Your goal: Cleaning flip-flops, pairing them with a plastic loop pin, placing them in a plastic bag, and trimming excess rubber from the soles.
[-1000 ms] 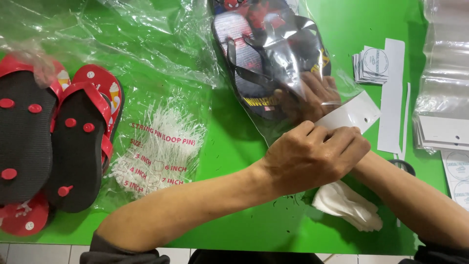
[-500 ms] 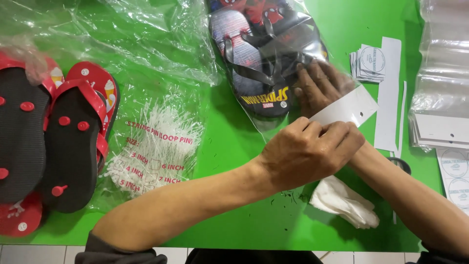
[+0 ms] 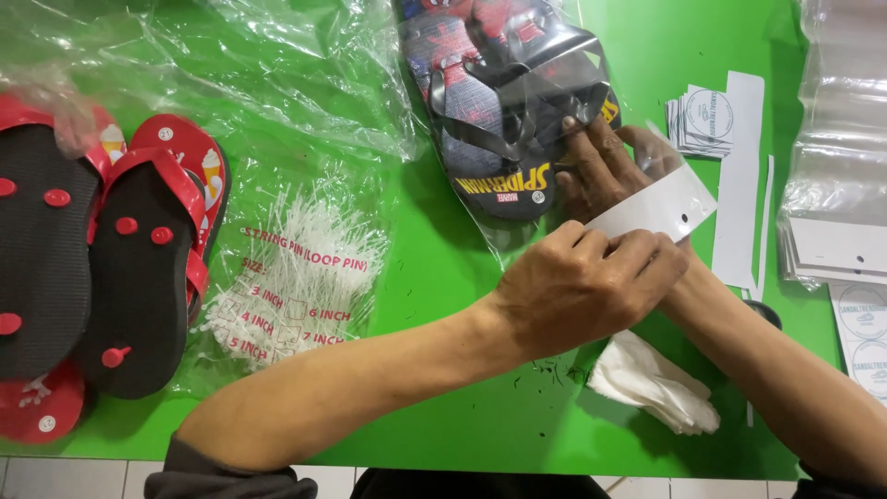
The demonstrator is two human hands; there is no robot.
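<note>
A clear plastic bag (image 3: 545,65) holds a pair of dark printed flip-flops (image 3: 480,120) at the top centre of the green table (image 3: 443,268). My right hand (image 3: 601,166) lies on the bag's near end with its fingers spread, holding it down. A white header card (image 3: 661,211) with a small punched hole sits along that end. My left hand (image 3: 582,291) crosses over my right wrist and pinches the card's near edge.
Red and black flip-flops (image 3: 102,259) lie sole-up at the left, and a bag of white plastic pins (image 3: 296,277) sits next to them. Loose clear film (image 3: 212,83) covers the upper left. Round stickers (image 3: 702,118), white strips (image 3: 744,176), stacked bags (image 3: 841,185) and crumpled white paper (image 3: 656,383) lie at the right.
The bagged flip-flops have slid a little toward me, so the heel print now shows. Both hands have stayed at the card, with only small shifts.
</note>
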